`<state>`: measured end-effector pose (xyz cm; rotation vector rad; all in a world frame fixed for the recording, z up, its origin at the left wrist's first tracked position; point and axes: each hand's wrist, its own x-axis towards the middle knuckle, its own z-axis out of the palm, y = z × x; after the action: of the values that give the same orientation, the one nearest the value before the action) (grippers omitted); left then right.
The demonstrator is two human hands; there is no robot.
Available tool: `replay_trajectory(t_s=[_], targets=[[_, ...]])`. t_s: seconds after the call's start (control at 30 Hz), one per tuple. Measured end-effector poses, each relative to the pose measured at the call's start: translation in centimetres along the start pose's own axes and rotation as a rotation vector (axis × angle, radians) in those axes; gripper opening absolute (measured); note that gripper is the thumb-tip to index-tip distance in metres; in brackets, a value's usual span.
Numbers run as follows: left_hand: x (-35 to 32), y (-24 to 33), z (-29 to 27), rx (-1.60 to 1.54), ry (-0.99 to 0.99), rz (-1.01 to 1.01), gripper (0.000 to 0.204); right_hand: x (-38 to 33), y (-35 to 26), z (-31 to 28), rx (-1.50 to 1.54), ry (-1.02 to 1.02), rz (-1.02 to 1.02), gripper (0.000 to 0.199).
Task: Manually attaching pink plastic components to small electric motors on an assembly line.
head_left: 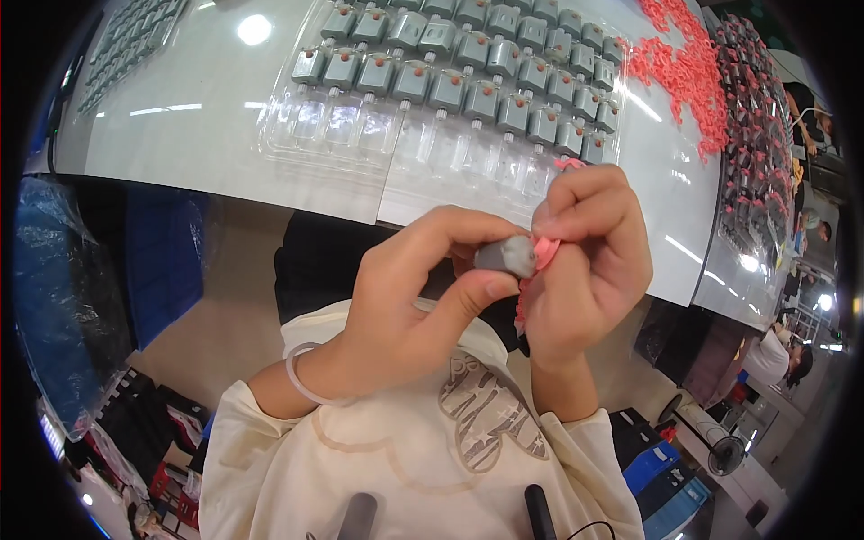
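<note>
Head view: both hands met near mid-frame. Left hand had thumb and index finger closed round a grey motor, gap only as wide as the motor, its rounded end facing right. Right hand was curled tight, thumb and fingertips pinched on a pink strip right beside that end; strip and motor seemed to touch, but the fingers hid the exact contact. More pink poked out above and below the right fist. The held motor sat at the centre of the frame, just below the near edge of a white table.

Clear plastic tray lay at upper centre, rows of grey motors standing in it, clear pockets along its lower side. Pink pile was at upper right, with a mass of dark-and-pink parts beyond it. More motors lay at upper left. Pale wristband circled the left wrist; a co-worker showed at the right edge.
</note>
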<state>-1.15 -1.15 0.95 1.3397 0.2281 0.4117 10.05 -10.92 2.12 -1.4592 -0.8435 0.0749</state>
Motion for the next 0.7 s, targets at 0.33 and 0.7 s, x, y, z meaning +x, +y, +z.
replay_trajectory(t_s=[0.33, 0.7], targets=[[0.2, 0.3, 0.0, 0.338, 0.006, 0.198, 0.025, -0.6, -0.7, -0.2, -0.378, -0.068, -0.319, 0.022], [0.1, 0.0, 0.1, 0.225, -0.010, 0.173, 0.025, -0.4, -2.3, -3.2, -0.140, -0.282, 0.026, 0.026]])
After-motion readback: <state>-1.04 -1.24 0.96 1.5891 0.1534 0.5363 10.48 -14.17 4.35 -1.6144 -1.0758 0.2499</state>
